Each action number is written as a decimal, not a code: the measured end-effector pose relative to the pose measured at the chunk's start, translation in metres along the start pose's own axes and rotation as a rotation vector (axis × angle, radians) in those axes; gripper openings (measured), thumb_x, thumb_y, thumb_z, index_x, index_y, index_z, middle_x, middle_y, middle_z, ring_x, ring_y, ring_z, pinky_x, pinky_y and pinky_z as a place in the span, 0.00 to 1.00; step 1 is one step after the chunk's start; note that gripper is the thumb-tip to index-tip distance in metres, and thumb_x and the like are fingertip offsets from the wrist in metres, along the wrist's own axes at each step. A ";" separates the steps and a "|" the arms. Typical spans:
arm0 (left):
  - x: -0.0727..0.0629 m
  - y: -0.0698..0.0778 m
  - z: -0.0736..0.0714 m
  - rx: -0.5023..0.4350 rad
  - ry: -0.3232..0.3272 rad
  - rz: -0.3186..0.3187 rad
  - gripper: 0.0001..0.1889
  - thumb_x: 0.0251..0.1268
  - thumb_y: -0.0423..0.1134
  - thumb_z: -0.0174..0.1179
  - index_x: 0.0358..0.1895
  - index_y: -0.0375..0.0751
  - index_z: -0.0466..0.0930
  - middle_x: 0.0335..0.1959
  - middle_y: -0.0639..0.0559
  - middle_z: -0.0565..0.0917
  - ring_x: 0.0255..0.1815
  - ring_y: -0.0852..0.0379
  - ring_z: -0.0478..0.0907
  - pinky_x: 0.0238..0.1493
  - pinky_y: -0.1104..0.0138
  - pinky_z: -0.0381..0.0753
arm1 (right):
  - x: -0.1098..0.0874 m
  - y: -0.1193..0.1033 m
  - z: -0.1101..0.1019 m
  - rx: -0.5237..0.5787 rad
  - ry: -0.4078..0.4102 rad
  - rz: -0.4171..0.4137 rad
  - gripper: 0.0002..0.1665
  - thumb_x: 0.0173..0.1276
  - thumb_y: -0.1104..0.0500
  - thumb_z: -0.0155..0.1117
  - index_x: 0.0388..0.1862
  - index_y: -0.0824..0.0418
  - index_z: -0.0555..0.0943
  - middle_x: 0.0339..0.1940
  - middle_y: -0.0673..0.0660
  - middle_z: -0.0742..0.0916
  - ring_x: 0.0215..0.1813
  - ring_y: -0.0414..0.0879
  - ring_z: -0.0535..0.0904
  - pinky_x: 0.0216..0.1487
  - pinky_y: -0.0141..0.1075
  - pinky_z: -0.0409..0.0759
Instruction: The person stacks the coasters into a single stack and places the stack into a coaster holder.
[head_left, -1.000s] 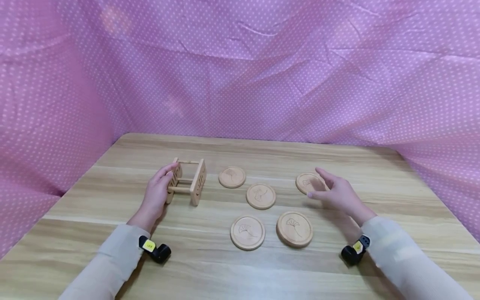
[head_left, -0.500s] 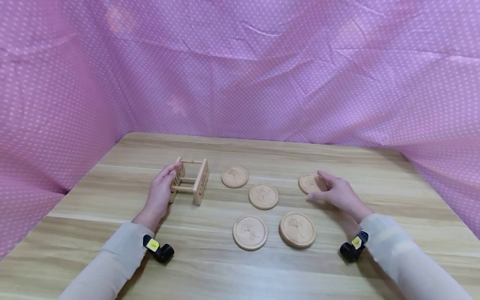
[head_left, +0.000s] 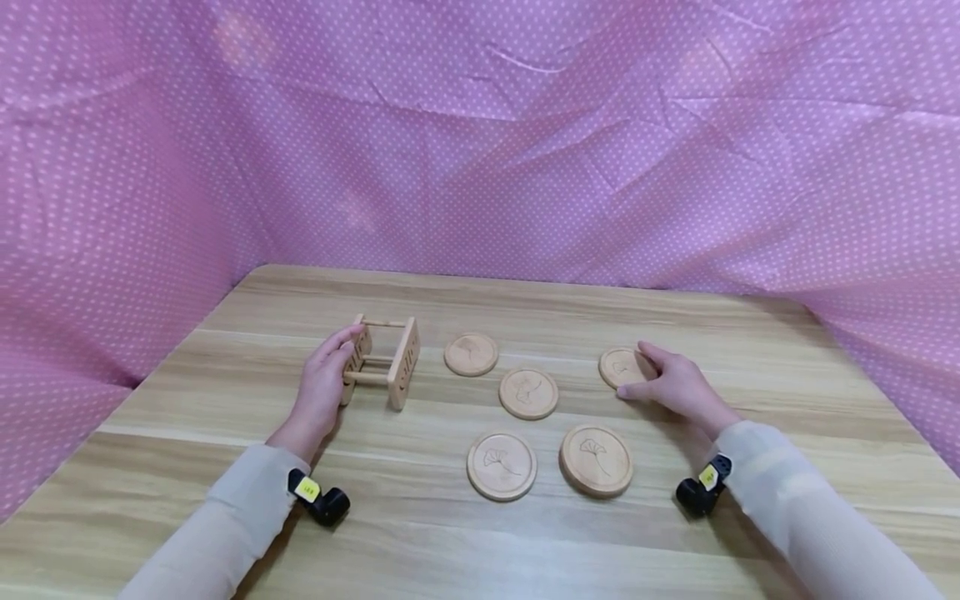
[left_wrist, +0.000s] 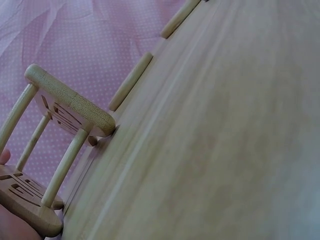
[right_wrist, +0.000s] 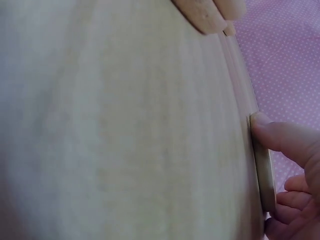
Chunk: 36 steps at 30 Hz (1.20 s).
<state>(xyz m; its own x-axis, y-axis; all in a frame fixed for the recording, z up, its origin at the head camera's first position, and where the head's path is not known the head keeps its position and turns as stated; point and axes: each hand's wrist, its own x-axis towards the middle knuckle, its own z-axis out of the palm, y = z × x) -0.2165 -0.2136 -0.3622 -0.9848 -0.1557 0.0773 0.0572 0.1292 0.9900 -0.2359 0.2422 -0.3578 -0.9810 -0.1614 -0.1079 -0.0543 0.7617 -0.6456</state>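
Note:
On the left, my left hand [head_left: 318, 392] grips the near-left side panel of a small wooden coaster holder [head_left: 403, 364]. Two slotted panels joined by round rods make up this holder, and it stands on the table, as the left wrist view also shows. At the right, my right hand [head_left: 684, 390] has thumb and fingers around the edges of a round wooden coaster [head_left: 621, 368] with a carved leaf. That coaster lies flat on the table; in the right wrist view the thumb [right_wrist: 280, 135] presses its rim, and the fingers are partly hidden behind it.
Between the hands lie a back coaster [head_left: 471, 355], a middle coaster [head_left: 528, 393] and a front-left coaster [head_left: 502, 467]. A thicker-looking coaster [head_left: 596, 461], perhaps stacked, lies front right. Pink dotted cloth [head_left: 510, 167] hangs behind the wooden table [head_left: 420, 533].
My right hand has come down and closed around the right-hand coaster's edges. My left hand keeps its grip on the holder. The view has shifted slightly.

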 end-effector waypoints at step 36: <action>-0.004 -0.002 0.000 0.043 -0.008 0.018 0.22 0.75 0.42 0.35 0.66 0.41 0.64 0.72 0.51 0.58 0.73 0.54 0.49 0.73 0.56 0.45 | -0.010 0.004 -0.007 -0.044 -0.010 -0.216 0.57 0.42 0.44 0.77 0.68 0.63 0.63 0.66 0.65 0.69 0.67 0.62 0.64 0.66 0.51 0.62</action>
<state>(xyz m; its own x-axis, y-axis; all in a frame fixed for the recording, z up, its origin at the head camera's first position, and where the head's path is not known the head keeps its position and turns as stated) -0.2127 -0.2131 -0.3642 -0.9849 -0.1450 0.0943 0.0685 0.1738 0.9824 -0.2276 0.2506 -0.3541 -0.9439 -0.3296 0.0216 -0.2710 0.7355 -0.6209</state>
